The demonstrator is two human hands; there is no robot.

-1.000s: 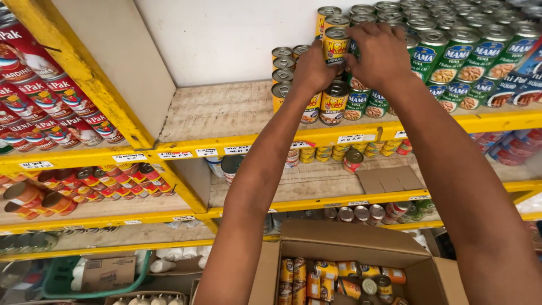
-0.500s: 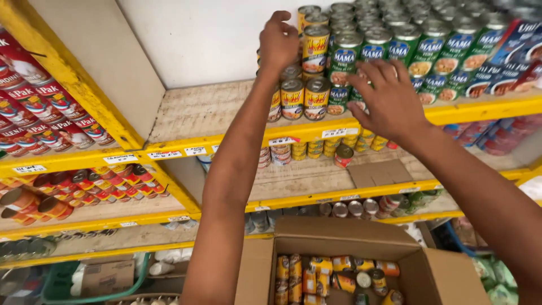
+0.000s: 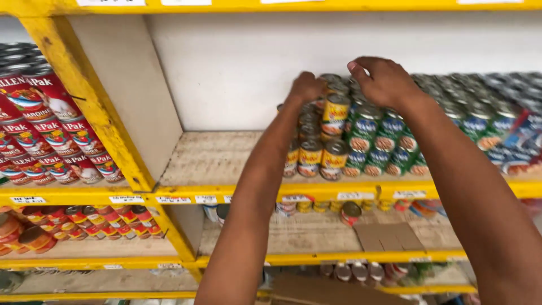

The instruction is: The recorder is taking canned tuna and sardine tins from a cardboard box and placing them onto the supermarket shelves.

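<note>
A stack of yellow-labelled tins (image 3: pixel 334 116) stands on the wooden shelf (image 3: pixel 226 158), three tins high at its front. My left hand (image 3: pixel 307 87) reaches to the top back of this stack, fingers curled around a tin there that is mostly hidden by the hand. My right hand (image 3: pixel 384 79) hovers over the stack's right side, fingers spread and resting on the tin tops. Green-labelled tins (image 3: pixel 389 138) are stacked directly to the right of the yellow ones.
Yellow shelf rails (image 3: pixel 186 197) carry white price tags. Red-labelled tins (image 3: pixel 51 135) fill the left bay, and more red tins (image 3: pixel 73 223) sit below. Loose tins and flat cardboard (image 3: pixel 384 237) lie on the lower shelf. Dark-topped tins (image 3: pixel 485 101) extend to the right.
The view has tilted upward and closer to the shelf, so the open box of tins below has dropped out of sight. My right hand rose from the front tins to the stack top.
</note>
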